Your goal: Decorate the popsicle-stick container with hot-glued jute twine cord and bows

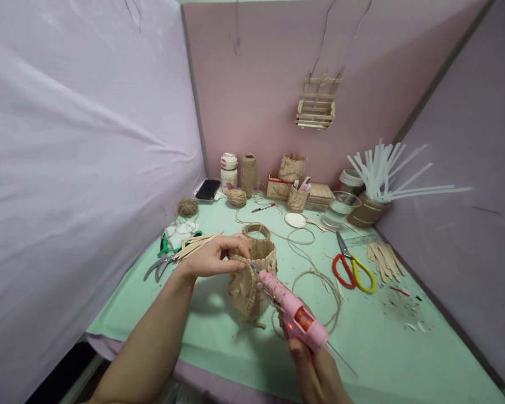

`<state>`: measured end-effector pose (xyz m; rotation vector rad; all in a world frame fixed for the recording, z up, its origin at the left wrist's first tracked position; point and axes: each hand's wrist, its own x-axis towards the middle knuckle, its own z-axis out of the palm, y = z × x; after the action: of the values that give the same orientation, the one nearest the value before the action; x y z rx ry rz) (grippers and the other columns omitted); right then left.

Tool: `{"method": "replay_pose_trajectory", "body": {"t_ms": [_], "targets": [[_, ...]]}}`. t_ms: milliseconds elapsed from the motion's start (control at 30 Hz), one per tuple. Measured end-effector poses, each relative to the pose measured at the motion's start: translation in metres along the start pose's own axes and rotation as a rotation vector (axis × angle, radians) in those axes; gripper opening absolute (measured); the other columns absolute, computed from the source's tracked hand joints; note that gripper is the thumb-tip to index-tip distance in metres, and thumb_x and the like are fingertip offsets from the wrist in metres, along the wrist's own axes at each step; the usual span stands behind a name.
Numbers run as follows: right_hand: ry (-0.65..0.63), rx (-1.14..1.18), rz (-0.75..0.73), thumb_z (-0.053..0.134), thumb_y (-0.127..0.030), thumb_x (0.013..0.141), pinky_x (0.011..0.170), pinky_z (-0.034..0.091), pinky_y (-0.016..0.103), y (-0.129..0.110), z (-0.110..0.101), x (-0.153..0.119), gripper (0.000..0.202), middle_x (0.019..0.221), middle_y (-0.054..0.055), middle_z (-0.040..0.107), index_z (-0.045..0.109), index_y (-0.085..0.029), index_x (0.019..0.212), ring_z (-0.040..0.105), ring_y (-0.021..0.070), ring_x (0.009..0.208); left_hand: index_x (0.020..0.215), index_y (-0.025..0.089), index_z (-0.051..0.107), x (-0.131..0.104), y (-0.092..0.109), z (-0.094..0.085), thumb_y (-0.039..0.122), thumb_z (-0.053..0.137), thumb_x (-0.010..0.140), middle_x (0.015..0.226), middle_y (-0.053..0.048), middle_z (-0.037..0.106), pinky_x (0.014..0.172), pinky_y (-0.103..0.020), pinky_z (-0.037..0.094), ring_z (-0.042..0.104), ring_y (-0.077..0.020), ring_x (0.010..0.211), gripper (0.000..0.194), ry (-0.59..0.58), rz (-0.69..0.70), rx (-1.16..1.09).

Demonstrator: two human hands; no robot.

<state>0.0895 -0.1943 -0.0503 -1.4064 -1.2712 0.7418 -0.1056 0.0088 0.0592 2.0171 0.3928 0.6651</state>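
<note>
A pink hot glue gun (288,303) is in my right hand (313,359), its small light glowing orange. A clear glue stick sticks out of its back end. The nozzle points at the rim of a round container (238,289) made of light wooden craft sticks, close to my left fingertips. My left hand (221,255) pinches a braided twine (251,289) at that rim. The braid hangs down the container's front, its end lying on the table. Whether the nozzle touches the braid I cannot tell.
Behind the container lies a twine ring (256,229). Scissors (353,269) and craft sticks (385,261) lie at right, pruning shears (162,264) at left. Loose twine (336,314) curls beside the glue gun. A water bowl (340,209) and a pot of glue sticks (368,210) stand back right.
</note>
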Motion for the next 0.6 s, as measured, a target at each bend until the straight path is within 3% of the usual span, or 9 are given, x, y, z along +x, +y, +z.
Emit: {"method": "replay_pose_trajectory", "body": {"t_ms": [333,600], "targets": [[0.012,-0.015,0.011,0.048,-0.054,0.09,0.108,0.038,0.047,0.0083,-0.0025,0.0001,0.052,0.122,0.011,0.064,0.055,-0.022,0.13,0.057,0.03,0.117,0.083,0.013,0.066,-0.0005,-0.0002,-0.0002,0.031,0.068,0.081,0.091,-0.009,0.062,0.092,-0.036,0.042,0.055,-0.0222,0.102,0.019,0.003,-0.005,0.007],[0.018,-0.043,-0.014,0.046,-0.054,0.091,0.103,0.043,0.045,0.0045,-0.0067,0.0025,0.046,0.116,0.011,0.066,0.06,-0.023,0.122,0.059,0.0296,0.111,0.083,0.013,0.066,-0.0001,0.0,0.0001,0.034,0.069,0.08,0.091,-0.009,0.062,0.092,-0.037,0.043,0.055,-0.0229,0.101,0.021,0.005,-0.015,-0.001]]}}
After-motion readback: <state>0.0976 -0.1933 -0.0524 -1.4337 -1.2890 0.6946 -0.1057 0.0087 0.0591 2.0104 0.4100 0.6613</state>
